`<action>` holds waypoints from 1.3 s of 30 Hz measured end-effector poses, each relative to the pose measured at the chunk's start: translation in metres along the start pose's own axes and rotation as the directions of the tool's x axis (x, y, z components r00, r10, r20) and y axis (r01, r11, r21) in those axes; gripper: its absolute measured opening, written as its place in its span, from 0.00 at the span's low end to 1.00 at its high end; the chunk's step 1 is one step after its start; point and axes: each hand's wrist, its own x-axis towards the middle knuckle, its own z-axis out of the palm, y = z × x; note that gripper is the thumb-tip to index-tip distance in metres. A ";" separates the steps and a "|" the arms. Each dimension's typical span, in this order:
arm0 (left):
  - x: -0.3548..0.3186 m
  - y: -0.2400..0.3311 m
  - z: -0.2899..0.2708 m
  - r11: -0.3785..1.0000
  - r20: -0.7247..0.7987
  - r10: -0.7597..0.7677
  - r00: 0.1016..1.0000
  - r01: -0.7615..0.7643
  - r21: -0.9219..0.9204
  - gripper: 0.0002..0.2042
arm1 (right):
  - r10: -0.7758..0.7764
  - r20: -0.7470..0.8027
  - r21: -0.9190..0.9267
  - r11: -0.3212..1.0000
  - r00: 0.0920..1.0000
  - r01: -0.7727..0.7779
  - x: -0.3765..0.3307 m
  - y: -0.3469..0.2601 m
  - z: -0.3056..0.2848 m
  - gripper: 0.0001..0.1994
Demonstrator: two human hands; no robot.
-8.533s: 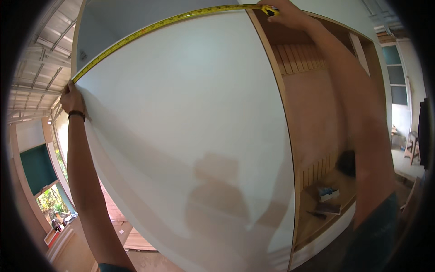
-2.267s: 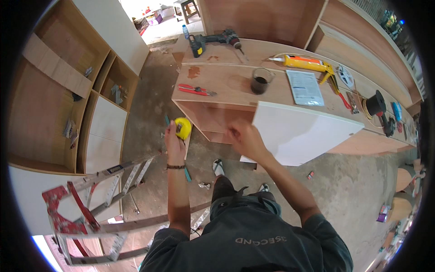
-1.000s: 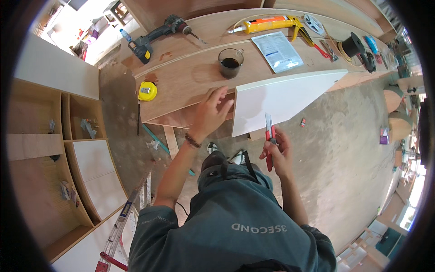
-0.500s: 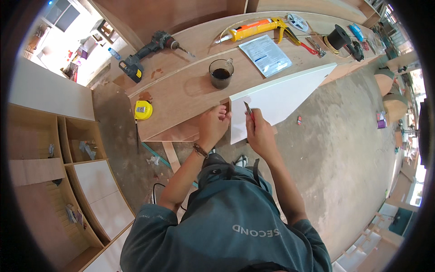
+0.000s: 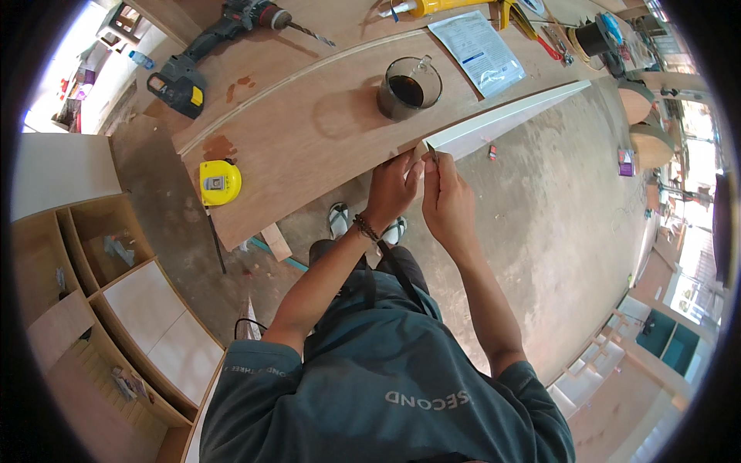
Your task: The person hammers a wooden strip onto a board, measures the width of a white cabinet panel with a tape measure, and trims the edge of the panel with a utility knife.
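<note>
A long white panel (image 5: 502,116) leans along the near edge of the wooden workbench (image 5: 293,162), with its narrow edge turned upward. My left hand (image 5: 392,189) is closed at the panel's near end, its fingers curled against the corner. Close beside it, my right hand (image 5: 448,202) grips a utility knife (image 5: 431,152). The thin blade pokes up past the fingers at the panel's corner, while the handle is mostly hidden in the hand.
Beyond my hands stands a glass mug of dark liquid (image 5: 407,90). A yellow tape measure (image 5: 221,184), cordless drill (image 5: 208,50), silver-white packet (image 5: 478,54) and yellow caulking gun (image 5: 440,6) lie on the bench. Wooden cabinets (image 5: 116,293) stand at left.
The panel has tipped from showing its broad white face to showing mostly its edge. My hands have come together at its near corner, and the view has shifted closer over the bench.
</note>
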 end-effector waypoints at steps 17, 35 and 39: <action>0.004 0.003 -0.006 1.000 0.031 0.004 0.999 -0.005 0.026 0.09 | -0.054 -0.136 -0.016 0.998 0.989 0.053 -0.002 0.005 0.018 0.09; 0.004 0.007 -0.006 1.000 0.008 -0.002 1.000 0.002 -0.013 0.09 | -0.057 -0.123 -0.032 0.998 0.991 0.053 -0.001 0.004 0.015 0.08; 0.004 0.006 -0.006 1.000 0.027 -0.012 1.000 0.012 0.002 0.10 | -0.070 -0.120 -0.033 0.997 0.990 0.067 0.000 0.005 0.015 0.08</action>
